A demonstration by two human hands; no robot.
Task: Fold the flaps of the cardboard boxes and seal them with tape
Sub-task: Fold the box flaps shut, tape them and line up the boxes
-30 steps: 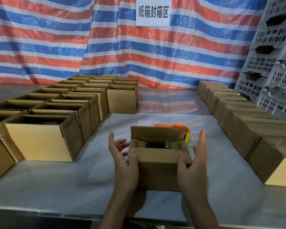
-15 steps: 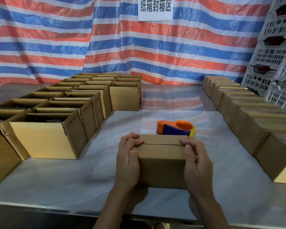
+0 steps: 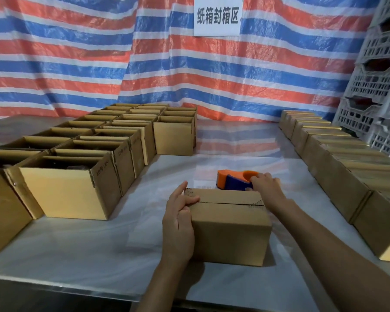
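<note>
Across the back, a crinkled woven-plastic tarpaulin [image 3: 77, 64] in red, blue and white stripes, hanging in soft folds. Below, a glossy pale tabletop [image 3: 88, 255], smooth enough to mirror the stripes. At the right edge, stacked grey latticed plastic crates [image 3: 374, 86]. Along the left, rows of open-topped tan cardboard boxes [image 3: 63, 194], matte and square-cornered; along the right, a line of closed cardboard boxes [image 3: 338, 176] with shiny tops.

Near the front edge at centre, a closed brown corrugated cardboard box [image 3: 230, 233], top flaps meeting in a thin dark seam. High on the tarpaulin, a white rectangular paper sign [image 3: 217, 16] with black characters.

Left hand [image 3: 178, 224] against the box's left end, fingers bent over the top edge onto the flaps. Right hand [image 3: 266, 188] past the far right corner, fingers curled round the rear of a rounded orange and blue plastic tape dispenser [image 3: 232, 181] just behind the box.
</note>
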